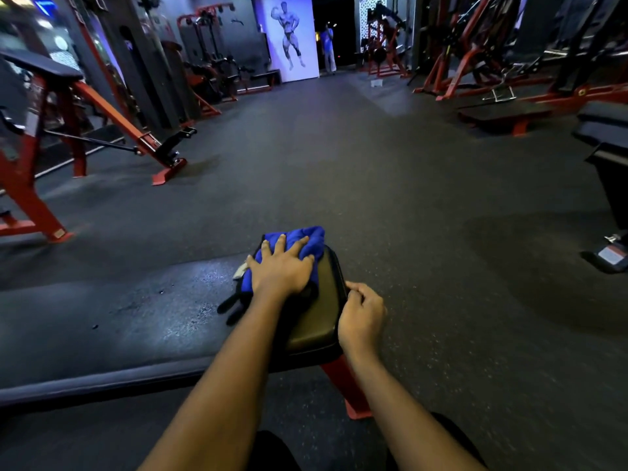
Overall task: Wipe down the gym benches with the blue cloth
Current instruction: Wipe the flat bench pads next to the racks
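The person is in the middle of wiping. Their left hand (280, 268) lies flat, fingers spread, pressing a crumpled blue cloth (299, 239) onto the far end of a small black padded bench (316, 321) with a red metal leg. Their right hand (360, 314) is curled round the pad's right edge, I think to hold it steady. The two hands are near each other but not touching. Next, I'd say the cloth should be pulled back over the bare part of the pad, between the hands and toward the person, with the same firm push. Left of the left hand runs a long black shiny pad (102, 317), which may need wiping too. Under it all is a dark speckled rubber floor (407, 198). Far past the hands stand red metal gym machines (78, 107), a low black flat bench (503, 115) and a white poster of a strong man (294, 35).
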The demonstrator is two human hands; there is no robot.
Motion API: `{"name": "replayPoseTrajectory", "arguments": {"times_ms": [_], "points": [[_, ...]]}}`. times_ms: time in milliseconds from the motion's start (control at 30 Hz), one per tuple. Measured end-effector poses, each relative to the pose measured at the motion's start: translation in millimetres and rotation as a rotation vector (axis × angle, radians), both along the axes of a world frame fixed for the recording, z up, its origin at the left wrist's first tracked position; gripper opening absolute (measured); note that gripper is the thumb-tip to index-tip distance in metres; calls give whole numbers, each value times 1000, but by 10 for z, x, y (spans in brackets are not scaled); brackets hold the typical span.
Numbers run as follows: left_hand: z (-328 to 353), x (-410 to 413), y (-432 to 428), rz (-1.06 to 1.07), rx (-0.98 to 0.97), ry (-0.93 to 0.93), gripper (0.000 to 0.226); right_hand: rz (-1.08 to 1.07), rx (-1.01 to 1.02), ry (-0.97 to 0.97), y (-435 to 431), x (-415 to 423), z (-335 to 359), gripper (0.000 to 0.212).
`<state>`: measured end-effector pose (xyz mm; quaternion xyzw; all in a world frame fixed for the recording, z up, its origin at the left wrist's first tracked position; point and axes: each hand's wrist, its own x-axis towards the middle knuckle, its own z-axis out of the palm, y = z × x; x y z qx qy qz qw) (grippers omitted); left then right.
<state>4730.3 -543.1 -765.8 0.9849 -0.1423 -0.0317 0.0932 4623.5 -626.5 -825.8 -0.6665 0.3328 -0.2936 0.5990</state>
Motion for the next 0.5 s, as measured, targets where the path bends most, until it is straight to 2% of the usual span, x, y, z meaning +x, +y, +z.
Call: {"name": "replayPoseTrajectory", "arguments": {"times_ms": [133,333,500], "points": [[19,145,-53,-12,28,33,56,94,-84,39,-24,-24,58,32],[-118,-375,188,-55,21,-64,54,139,-142,194,-68,78,162,24],[-40,-77,-21,-84,41,3,57,29,-230,291,23,184,175,28]]}}
